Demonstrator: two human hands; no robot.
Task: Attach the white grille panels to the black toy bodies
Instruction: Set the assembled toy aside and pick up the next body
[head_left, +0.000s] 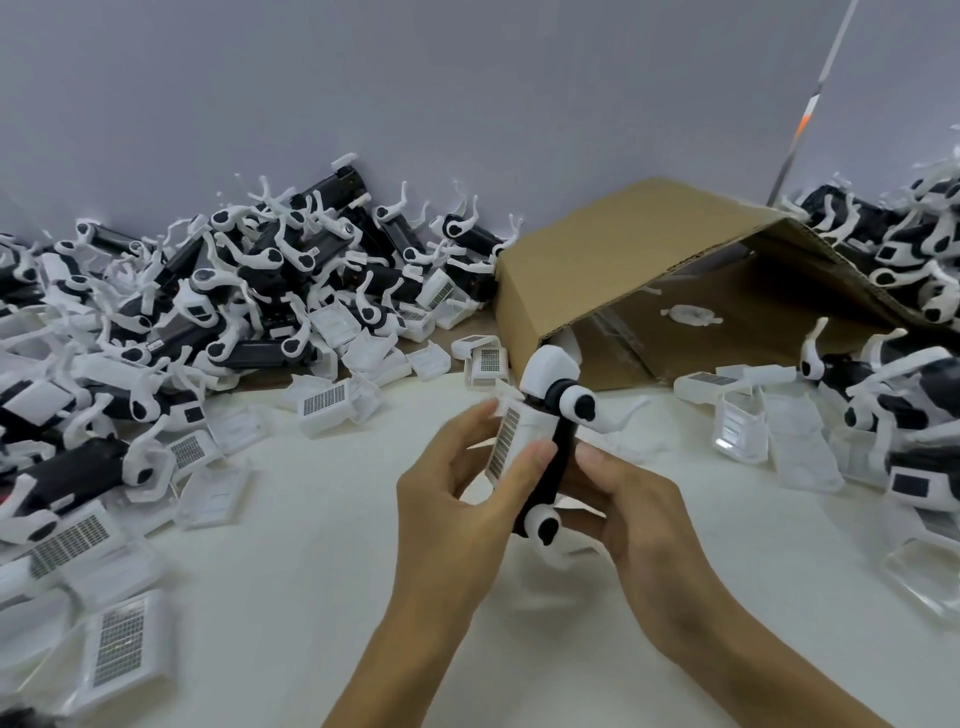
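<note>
A black toy body (551, 470) with white rounded joints and a white cap at its top is held above the white tabletop (322, 561), a white grille panel (508, 441) with a dark gridded strip lying flush against its left side. The toy's long axis runs nearly upright, tilted slightly so its capped end leans away from the camera toward a tipped cardboard box (639, 280). The left hand (467, 499) curls round the panel, thumb on its lower edge and fingers behind it, pressing it to the body. The right hand (623, 499) grips the black body from the right, thumb against its side and fingers wrapped beneath. Both forearms reach in from the lower edge. Heaps of black-and-white toy bodies (218, 291) and loose grille panels (324, 402) crowd the tabletop at left and right.
</note>
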